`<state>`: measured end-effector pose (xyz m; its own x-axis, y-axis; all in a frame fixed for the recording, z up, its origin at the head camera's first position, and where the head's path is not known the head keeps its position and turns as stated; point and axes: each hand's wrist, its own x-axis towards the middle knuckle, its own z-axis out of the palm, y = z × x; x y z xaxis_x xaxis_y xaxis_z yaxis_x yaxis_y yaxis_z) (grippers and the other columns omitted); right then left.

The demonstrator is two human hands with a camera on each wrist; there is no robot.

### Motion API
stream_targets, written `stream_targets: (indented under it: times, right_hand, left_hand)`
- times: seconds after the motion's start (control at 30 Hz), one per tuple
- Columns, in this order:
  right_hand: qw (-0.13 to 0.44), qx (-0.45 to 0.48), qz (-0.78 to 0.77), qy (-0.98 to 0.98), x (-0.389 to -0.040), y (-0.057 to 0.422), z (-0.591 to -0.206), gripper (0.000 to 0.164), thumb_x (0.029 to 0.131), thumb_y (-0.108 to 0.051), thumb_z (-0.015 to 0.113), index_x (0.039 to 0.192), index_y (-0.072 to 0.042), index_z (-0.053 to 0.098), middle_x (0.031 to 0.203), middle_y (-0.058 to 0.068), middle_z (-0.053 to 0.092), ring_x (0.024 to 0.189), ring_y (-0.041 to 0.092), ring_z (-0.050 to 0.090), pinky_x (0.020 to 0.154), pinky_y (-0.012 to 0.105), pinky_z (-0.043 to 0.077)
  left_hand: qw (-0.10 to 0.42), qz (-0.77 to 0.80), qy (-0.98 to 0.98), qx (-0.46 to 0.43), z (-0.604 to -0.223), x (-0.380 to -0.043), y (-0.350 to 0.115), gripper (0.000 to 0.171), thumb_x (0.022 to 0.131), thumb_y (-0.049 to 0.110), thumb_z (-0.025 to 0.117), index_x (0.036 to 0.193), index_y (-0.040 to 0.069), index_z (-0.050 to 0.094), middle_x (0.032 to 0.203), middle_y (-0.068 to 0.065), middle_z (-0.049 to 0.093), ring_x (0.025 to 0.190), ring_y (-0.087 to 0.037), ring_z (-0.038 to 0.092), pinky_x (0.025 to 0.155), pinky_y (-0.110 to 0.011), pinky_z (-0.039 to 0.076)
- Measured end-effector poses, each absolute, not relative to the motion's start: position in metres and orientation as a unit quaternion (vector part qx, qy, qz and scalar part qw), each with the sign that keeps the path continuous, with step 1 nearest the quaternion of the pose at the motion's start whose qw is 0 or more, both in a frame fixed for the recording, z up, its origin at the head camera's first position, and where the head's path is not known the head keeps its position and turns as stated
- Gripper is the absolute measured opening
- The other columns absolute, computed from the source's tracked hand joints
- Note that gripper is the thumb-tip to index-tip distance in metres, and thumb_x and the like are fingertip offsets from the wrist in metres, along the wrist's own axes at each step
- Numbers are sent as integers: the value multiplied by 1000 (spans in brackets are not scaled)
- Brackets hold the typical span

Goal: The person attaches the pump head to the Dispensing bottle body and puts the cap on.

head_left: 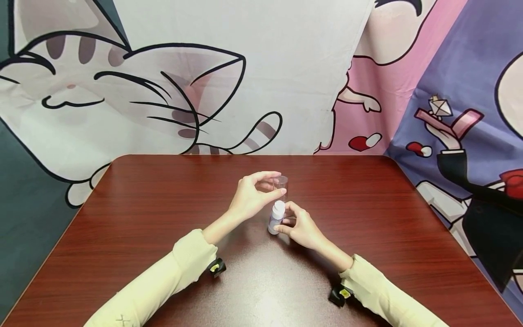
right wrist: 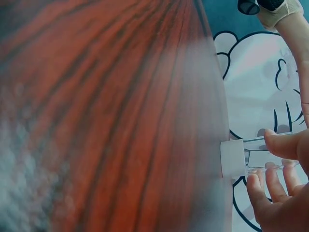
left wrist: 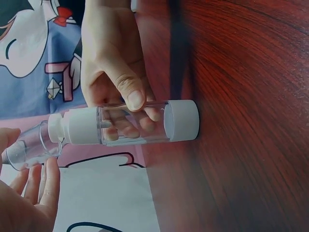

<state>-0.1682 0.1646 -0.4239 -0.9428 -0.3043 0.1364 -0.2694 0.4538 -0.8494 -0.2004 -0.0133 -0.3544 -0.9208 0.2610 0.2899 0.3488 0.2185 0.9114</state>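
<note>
A clear spray-type bottle (head_left: 275, 221) with a white base and white pump top (left wrist: 82, 125) stands upright on the table. My right hand (head_left: 303, 227) holds its see-through body from the right, thumb on the near side and fingers behind. Just above it, a clear cap (head_left: 281, 182) is pinched between the thumb and fingers of my left hand (head_left: 254, 196). In the left wrist view the rim of the cap (left wrist: 34, 145) overlaps the white pump head. The right wrist view shows the bottle's white base (right wrist: 232, 158) at the table, with the right fingers around the body.
The reddish-brown wooden table (head_left: 171, 190) spreads around both hands. Behind it hangs a cloth backdrop (head_left: 286, 81) with cartoon drawings, reaching down to the table's far edge. A small black device (head_left: 216, 267) sits at the left wrist, and another black device (head_left: 338, 295) at the right.
</note>
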Motion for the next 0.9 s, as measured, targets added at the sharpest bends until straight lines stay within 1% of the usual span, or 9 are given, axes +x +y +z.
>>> stream_targets:
  times: [0.13, 0.27, 0.43, 0.57, 0.63, 0.77, 0.9]
  right_hand:
    - [15, -170, -496, 851, -168, 164, -423, 37, 75, 0, 78, 104, 0, 55, 104, 20, 67, 96, 29, 67, 84, 31, 58]
    - [14, -171, -500, 849, -167, 164, -423, 36, 76, 0, 78, 102, 2, 54, 104, 21, 66, 97, 31, 67, 85, 34, 58]
    - [12, -174, -506, 845, -167, 164, -424, 39, 76, 0, 78, 107, 3, 54, 106, 22, 66, 100, 33, 66, 86, 38, 58]
    - [13, -176, -504, 846, -167, 164, -424, 40, 76, 0, 78, 108, 3, 54, 106, 22, 66, 99, 32, 66, 86, 36, 58]
    - [14, -177, -501, 847, -167, 164, -424, 40, 76, 0, 78, 108, 3, 55, 105, 21, 66, 99, 32, 66, 86, 34, 58]
    - [13, -176, -498, 849, -167, 164, -424, 39, 76, 1, 78, 108, 2, 55, 104, 20, 67, 97, 30, 67, 85, 32, 58]
    - [13, -173, -496, 851, -167, 165, -424, 39, 75, 0, 78, 107, 1, 55, 102, 19, 67, 95, 30, 67, 84, 31, 58]
  left_hand:
    - [50, -582, -784, -211, -356, -199, -14, 39, 79, 18, 78, 115, 9, 68, 97, -6, 73, 81, -13, 71, 74, -28, 57]
    - [58, -579, -783, -220, -356, -196, -15, 38, 78, 16, 78, 115, 9, 68, 98, -7, 73, 80, -14, 71, 73, -29, 58]
    - [54, -582, -779, -229, -360, -195, -16, 38, 78, 15, 79, 114, 10, 68, 98, -7, 74, 80, -14, 71, 73, -36, 59]
    - [54, -586, -771, -242, -362, -193, -16, 38, 78, 13, 79, 114, 8, 68, 99, -8, 73, 80, -16, 71, 74, -41, 59]
    - [51, -587, -770, -247, -363, -193, -16, 38, 78, 13, 79, 114, 8, 68, 100, -8, 73, 80, -16, 71, 74, -39, 60]
    - [39, -591, -767, -247, -365, -192, -16, 38, 78, 13, 79, 114, 9, 68, 103, -8, 72, 82, -16, 71, 74, -30, 60]
    - [31, -599, -761, -247, -366, -192, -16, 40, 77, 12, 80, 115, 6, 67, 102, -8, 72, 82, -17, 71, 75, -27, 60]
